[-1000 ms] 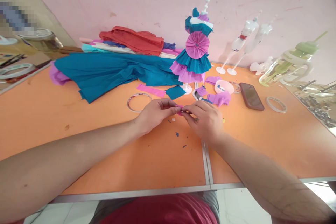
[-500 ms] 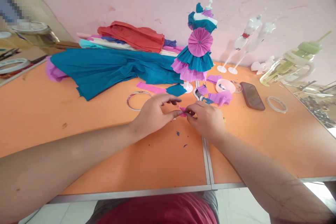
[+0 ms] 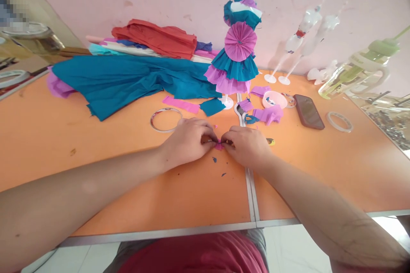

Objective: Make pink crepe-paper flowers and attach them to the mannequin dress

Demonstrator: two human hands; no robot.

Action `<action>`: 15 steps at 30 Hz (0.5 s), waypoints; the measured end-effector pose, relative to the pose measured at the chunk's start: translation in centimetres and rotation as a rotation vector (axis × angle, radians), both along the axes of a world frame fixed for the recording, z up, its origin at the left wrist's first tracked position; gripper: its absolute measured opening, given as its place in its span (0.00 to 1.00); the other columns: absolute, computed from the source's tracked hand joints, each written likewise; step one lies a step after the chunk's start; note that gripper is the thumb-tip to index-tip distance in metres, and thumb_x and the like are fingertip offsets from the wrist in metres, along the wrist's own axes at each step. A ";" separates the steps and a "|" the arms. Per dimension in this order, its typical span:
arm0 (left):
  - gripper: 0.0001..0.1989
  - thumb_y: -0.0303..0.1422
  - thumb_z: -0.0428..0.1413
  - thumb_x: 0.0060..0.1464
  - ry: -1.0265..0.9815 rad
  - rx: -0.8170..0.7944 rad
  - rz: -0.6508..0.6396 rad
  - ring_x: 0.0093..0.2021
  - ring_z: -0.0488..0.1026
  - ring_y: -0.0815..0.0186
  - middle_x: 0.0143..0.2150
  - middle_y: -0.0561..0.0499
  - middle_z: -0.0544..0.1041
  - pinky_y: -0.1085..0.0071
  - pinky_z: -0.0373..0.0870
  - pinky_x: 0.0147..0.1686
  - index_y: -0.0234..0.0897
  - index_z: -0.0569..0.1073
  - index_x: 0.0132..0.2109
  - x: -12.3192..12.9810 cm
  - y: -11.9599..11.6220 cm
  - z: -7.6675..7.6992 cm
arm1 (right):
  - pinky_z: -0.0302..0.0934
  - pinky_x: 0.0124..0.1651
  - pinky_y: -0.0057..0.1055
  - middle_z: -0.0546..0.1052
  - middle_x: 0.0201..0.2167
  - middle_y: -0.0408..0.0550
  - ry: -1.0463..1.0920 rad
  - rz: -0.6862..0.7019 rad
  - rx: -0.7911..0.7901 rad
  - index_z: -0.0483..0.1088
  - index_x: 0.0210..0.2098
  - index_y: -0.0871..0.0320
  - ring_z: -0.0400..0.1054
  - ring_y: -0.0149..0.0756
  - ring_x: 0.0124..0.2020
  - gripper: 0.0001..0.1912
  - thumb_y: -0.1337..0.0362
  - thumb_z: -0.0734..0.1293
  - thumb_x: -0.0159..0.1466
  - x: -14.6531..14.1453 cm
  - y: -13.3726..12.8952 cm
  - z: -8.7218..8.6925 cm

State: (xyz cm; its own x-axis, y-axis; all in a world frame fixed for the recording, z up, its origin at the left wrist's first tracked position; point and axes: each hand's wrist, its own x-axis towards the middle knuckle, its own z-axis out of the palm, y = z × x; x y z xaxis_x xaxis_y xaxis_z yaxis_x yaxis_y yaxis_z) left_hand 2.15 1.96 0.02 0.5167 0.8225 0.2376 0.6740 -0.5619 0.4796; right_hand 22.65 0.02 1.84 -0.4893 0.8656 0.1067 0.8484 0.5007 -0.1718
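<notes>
Leftmost on the orange table [image 3: 134,192], a lilac piece [image 3: 60,85] pokes out from beneath the wide teal sheet [image 3: 137,76]; behind that sheet lies a folded red sheet [image 3: 156,38], on top of a coloured stack by the wall. Nearer the person, a thin ring [image 3: 165,131] lies just beyond the left hand [image 3: 188,140]; this hand is curled, its thumb and fingertips nearly closed on the left side of a small pink piece [image 3: 219,146]; the piece sits between the two hands, low over the table, though whether it touches the surface cannot be told. The right hand [image 3: 248,145] pinches its other side with thumb and fingertips, the remaining fingers bent; beyond the hands stands a figure [image 3: 240,57] dressed in teal and lilac ruffles, a pleated rosette at its waist. Rightward, crumpled lilac scraps [image 3: 269,114] lie near a pale pink bowl [image 3: 274,104]; a yellow item [image 3: 270,141] shows beside the right hand; farther right come two slim white figures [image 3: 301,34] on stands, a phone [image 3: 309,111], a white ring [image 3: 341,129] and a clear bottle [image 3: 358,68] with a green lid.
</notes>
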 end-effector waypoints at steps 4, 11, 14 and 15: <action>0.09 0.30 0.57 0.55 0.031 0.051 -0.010 0.48 0.75 0.57 0.42 0.53 0.82 0.60 0.63 0.46 0.45 0.83 0.36 0.1 -0.2 0.1 | 0.49 0.30 0.33 0.79 0.35 0.45 -0.035 0.045 0.063 0.79 0.39 0.53 0.72 0.37 0.36 0.13 0.61 0.62 0.68 0.2 -0.1 -0.1; 0.09 0.31 0.57 0.56 0.061 0.086 -0.004 0.49 0.75 0.58 0.42 0.53 0.82 0.57 0.60 0.49 0.45 0.83 0.36 0.1 -0.4 0.2 | 0.50 0.31 0.34 0.79 0.35 0.45 -0.032 0.079 0.052 0.79 0.39 0.53 0.72 0.37 0.36 0.13 0.62 0.61 0.69 0.3 0.0 -0.4; 0.08 0.31 0.58 0.55 0.051 0.075 -0.015 0.48 0.75 0.58 0.41 0.53 0.82 0.59 0.61 0.48 0.44 0.83 0.36 0.1 -0.3 0.2 | 0.50 0.31 0.33 0.79 0.35 0.45 -0.075 0.106 0.058 0.78 0.39 0.54 0.71 0.36 0.36 0.12 0.63 0.61 0.70 0.1 0.0 -0.5; 0.08 0.30 0.58 0.55 0.049 0.072 -0.020 0.47 0.75 0.58 0.41 0.52 0.82 0.59 0.62 0.48 0.44 0.83 0.36 0.1 -0.3 0.2 | 0.50 0.31 0.33 0.79 0.35 0.45 -0.091 0.115 0.063 0.78 0.39 0.55 0.71 0.36 0.36 0.12 0.63 0.62 0.70 0.1 0.0 -0.5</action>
